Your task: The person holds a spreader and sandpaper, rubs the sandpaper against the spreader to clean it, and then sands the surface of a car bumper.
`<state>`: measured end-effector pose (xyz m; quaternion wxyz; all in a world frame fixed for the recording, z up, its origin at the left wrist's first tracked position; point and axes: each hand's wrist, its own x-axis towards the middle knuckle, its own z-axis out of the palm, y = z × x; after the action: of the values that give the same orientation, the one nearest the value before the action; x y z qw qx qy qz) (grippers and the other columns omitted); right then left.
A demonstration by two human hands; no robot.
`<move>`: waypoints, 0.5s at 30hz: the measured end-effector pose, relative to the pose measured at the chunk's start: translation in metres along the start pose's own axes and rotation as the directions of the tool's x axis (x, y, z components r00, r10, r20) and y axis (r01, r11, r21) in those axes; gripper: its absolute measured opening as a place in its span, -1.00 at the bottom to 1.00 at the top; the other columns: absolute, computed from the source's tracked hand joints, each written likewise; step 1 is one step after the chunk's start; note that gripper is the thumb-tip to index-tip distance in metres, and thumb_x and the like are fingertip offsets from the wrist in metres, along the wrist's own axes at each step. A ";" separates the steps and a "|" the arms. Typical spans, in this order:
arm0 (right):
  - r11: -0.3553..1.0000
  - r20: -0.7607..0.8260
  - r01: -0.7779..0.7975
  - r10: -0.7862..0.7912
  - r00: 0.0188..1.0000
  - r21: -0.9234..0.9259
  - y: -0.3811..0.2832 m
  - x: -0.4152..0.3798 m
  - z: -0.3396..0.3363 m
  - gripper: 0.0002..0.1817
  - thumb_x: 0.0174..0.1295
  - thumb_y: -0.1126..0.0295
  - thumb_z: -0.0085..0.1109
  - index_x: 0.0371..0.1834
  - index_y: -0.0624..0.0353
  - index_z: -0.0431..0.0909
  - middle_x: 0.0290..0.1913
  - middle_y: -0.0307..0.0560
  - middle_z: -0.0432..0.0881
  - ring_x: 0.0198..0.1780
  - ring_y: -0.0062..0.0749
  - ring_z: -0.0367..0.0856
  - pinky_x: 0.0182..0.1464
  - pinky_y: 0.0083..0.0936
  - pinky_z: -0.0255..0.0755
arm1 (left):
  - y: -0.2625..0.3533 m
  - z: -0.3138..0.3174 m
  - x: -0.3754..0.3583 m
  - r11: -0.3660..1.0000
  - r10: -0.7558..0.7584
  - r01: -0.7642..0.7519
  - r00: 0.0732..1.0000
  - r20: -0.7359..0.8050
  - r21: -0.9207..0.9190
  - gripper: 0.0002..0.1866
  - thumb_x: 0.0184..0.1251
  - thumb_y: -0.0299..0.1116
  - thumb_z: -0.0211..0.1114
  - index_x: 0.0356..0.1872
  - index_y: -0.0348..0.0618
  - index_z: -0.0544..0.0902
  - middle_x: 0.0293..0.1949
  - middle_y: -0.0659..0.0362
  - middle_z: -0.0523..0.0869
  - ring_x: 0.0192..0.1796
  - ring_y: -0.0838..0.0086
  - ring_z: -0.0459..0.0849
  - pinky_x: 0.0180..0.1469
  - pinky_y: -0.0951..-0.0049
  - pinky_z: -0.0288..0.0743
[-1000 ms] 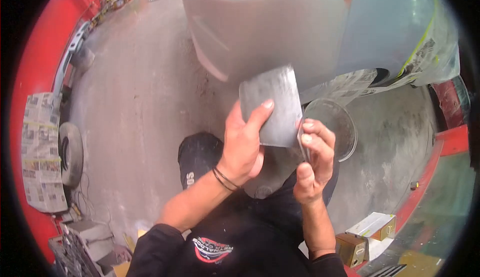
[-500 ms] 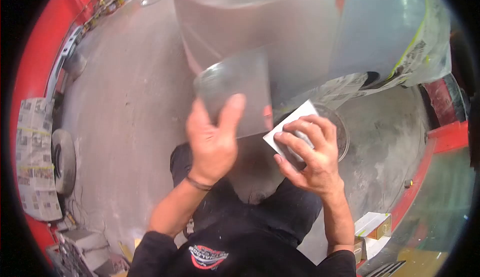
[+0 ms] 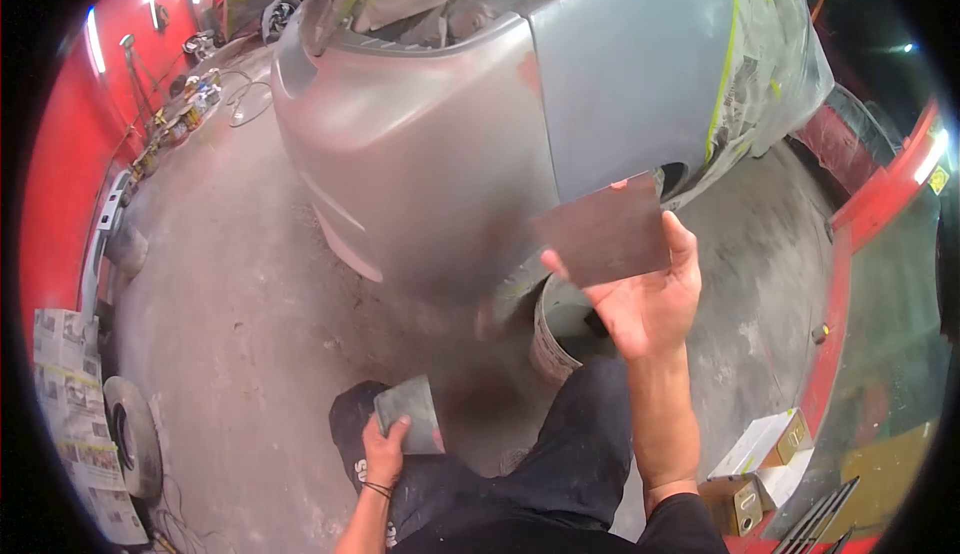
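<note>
The panel (image 3: 430, 164) at upper centre is silvery grey, with a faint reddish smudge beside the seam; the adjoining panel (image 3: 640, 74) is cooler blue-grey. Lime-yellow tape (image 3: 722, 84) edges the black-and-white newsprint (image 3: 750, 69) at upper right. Right of centre, the brown sheet (image 3: 612, 234) is dark, with a coral-red spot on its top edge; the grey sheet (image 3: 410, 412) at lower centre-left leans greenish. The trousers (image 3: 565, 454) are near-black, with white lettering. The wall (image 3: 75, 164) at left is bright red, the floor (image 3: 220, 284) mottled grey.
</note>
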<state>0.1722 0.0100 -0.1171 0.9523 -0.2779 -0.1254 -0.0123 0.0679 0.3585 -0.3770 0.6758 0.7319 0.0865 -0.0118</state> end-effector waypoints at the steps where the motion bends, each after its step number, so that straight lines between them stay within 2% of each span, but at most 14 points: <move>1: 0.918 0.022 0.171 -0.175 0.984 -0.358 0.001 0.009 -0.005 -0.45 0.55 0.06 0.08 0.45 0.16 0.58 0.39 -0.05 0.62 0.44 -0.01 0.56 0.48 0.10 0.44 | -0.001 0.001 -0.002 1.000 -0.007 0.007 1.000 0.005 -0.005 -0.65 0.53 -0.33 0.40 0.20 -0.32 0.72 -0.03 0.16 0.85 0.02 0.44 0.74 0.17 0.38 0.60; 2: 0.686 0.100 0.312 -0.330 0.939 -0.657 0.002 0.019 -0.010 -0.46 0.50 0.12 0.17 0.42 0.19 0.61 0.36 -0.04 0.63 0.42 -0.04 0.57 0.48 0.00 0.44 | 0.000 0.002 0.000 1.000 -0.014 0.014 1.000 -0.003 -0.019 -0.65 0.53 -0.33 0.41 0.19 -0.32 0.73 -0.02 0.16 0.85 0.02 0.45 0.74 0.16 0.38 0.60; 3: 0.365 0.250 0.435 -0.454 0.855 -0.823 0.004 0.029 -0.003 -0.50 0.33 0.29 0.36 0.32 0.23 0.70 0.28 -0.01 0.66 0.35 -0.09 0.57 0.44 -0.16 0.43 | -0.002 0.003 0.002 0.999 -0.025 0.024 1.000 -0.011 -0.034 -0.66 0.54 -0.33 0.41 0.18 -0.33 0.73 -0.02 0.16 0.85 0.02 0.45 0.74 0.16 0.38 0.60; 4: -0.071 0.455 0.489 -0.499 0.737 -0.869 0.002 0.041 0.005 -0.53 0.19 0.43 0.45 0.21 0.21 0.76 0.20 -0.02 0.69 0.31 -0.09 0.56 0.41 -0.16 0.42 | -0.002 0.004 0.002 0.998 -0.036 0.035 0.999 -0.018 -0.048 -0.66 0.54 -0.32 0.41 0.18 -0.33 0.73 -0.01 0.16 0.85 0.02 0.46 0.74 0.16 0.38 0.60; 6: -0.560 0.715 0.459 -0.427 0.554 -0.690 0.003 0.068 0.009 -0.56 0.13 0.38 0.48 0.14 0.08 0.81 0.17 -0.11 0.70 0.28 -0.09 0.55 0.39 -0.13 0.38 | 0.006 0.007 0.002 0.999 -0.015 0.013 0.999 -0.042 -0.041 -0.68 0.53 -0.32 0.41 0.15 -0.32 0.74 -0.02 0.15 0.85 0.01 0.47 0.74 0.14 0.39 0.60; 9: -0.664 0.786 0.446 -0.389 0.480 -0.600 0.009 0.096 0.011 -0.59 0.10 0.36 0.48 0.09 -0.03 0.83 0.16 -0.25 0.71 0.28 -0.10 0.52 0.38 -0.10 0.34 | 0.005 0.006 0.002 1.000 -0.002 0.002 0.999 -0.049 -0.004 -0.67 0.53 -0.32 0.41 0.16 -0.32 0.74 -0.02 0.15 0.85 0.01 0.46 0.74 0.14 0.39 0.60; 11: -0.689 0.810 0.446 -0.383 0.444 -0.571 0.010 0.111 0.013 -0.60 0.10 0.34 0.50 0.07 -0.07 0.83 0.15 -0.31 0.71 0.28 -0.12 0.52 0.39 -0.10 0.31 | 0.003 0.009 0.000 0.999 -0.026 0.024 0.998 -0.051 -0.044 -0.67 0.53 -0.32 0.41 0.17 -0.32 0.74 -0.01 0.15 0.85 0.02 0.45 0.75 0.15 0.39 0.60; 15: -0.714 0.829 0.441 -0.375 0.415 -0.544 0.006 0.127 0.018 -0.62 0.12 0.31 0.49 0.06 -0.09 0.82 0.13 -0.33 0.71 0.28 -0.13 0.51 0.40 -0.09 0.28 | 0.007 0.010 -0.001 0.999 -0.031 0.032 0.998 -0.054 0.004 -0.66 0.54 -0.33 0.41 0.18 -0.32 0.74 0.00 0.15 0.85 0.03 0.45 0.75 0.16 0.39 0.60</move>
<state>0.2913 0.0306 -0.0743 0.1414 -0.7533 -0.2091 -0.6073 0.0685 0.3477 -0.3711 0.6711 0.7322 0.1162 -0.0029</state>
